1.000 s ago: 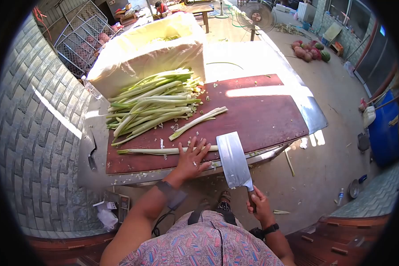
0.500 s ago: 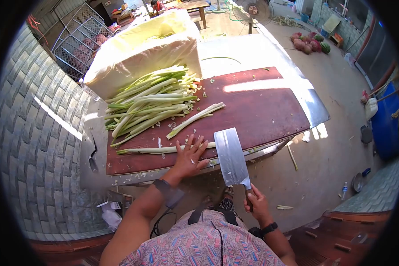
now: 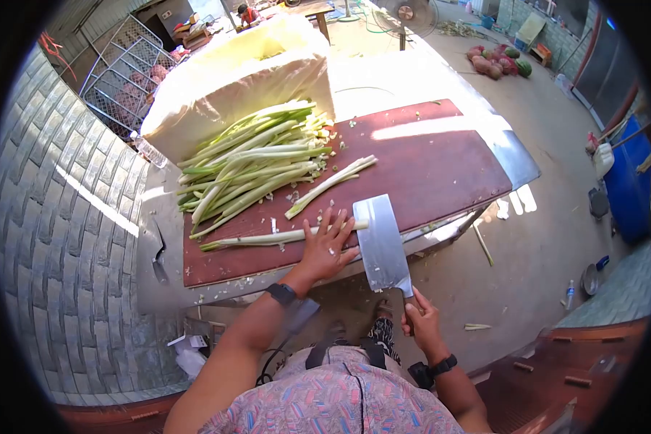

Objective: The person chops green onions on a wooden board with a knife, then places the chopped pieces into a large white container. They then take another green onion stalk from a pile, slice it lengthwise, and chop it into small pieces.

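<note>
My left hand (image 3: 329, 249) lies flat with fingers spread across a single green onion stalk (image 3: 257, 239), pressing it against the red-brown cutting board (image 3: 441, 163). In my right hand (image 3: 422, 320) is the handle of a broad cleaver (image 3: 381, 249). Its blade lies over the board's near edge, and the stalk's white end meets the blade's left side. A short pair of green onion stalks (image 3: 329, 188) rests beyond my left hand. A large pile of green onions (image 3: 257, 166) lies at the board's left, among small white trimmings.
A big cloth-lined box (image 3: 231, 101) stands behind the pile. A dark-handled tool (image 3: 159, 249) lies on the metal table (image 3: 517, 163), left of the board. A brick wall (image 3: 72, 224) rises at left. Melons and net sacks (image 3: 495, 61) sit on the floor, with a blue barrel (image 3: 629, 188) at right.
The view has shifted slightly. The stalk's white end now overlaps the cleaver's left edge instead of stopping beside it. Both hands keep nearly the same pose.
</note>
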A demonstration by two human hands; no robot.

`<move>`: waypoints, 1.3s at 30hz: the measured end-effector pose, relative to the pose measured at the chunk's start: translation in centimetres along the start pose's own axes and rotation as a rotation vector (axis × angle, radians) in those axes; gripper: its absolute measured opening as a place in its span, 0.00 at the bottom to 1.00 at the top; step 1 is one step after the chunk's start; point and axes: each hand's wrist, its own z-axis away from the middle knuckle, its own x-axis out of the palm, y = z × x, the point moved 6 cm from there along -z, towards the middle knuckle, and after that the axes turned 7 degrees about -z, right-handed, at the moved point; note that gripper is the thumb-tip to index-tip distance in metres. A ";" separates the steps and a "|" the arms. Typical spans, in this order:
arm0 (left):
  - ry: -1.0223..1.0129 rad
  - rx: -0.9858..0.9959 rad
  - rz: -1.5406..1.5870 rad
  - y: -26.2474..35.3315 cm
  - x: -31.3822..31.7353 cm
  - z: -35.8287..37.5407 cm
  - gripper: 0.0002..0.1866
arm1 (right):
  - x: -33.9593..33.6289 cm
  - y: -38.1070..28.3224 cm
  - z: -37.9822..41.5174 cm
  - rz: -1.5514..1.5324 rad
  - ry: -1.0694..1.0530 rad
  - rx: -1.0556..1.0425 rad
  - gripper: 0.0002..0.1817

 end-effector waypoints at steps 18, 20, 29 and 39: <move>0.090 -0.027 0.071 -6.3 0.4 4.1 0.42 | 4.3 1.4 0.3 0.043 0.026 -0.016 0.29; 0.075 -0.019 0.070 -6.3 0.5 4.1 0.42 | 5.3 1.4 0.3 0.062 0.023 -0.021 0.28; 0.083 0.005 0.112 -7.4 0.6 4.3 0.43 | 7.1 3.1 -0.8 -0.005 -0.055 -0.012 0.29; 0.056 -0.140 0.067 -11.4 0.1 7.0 0.42 | 7.7 2.8 1.3 0.045 -0.034 0.031 0.29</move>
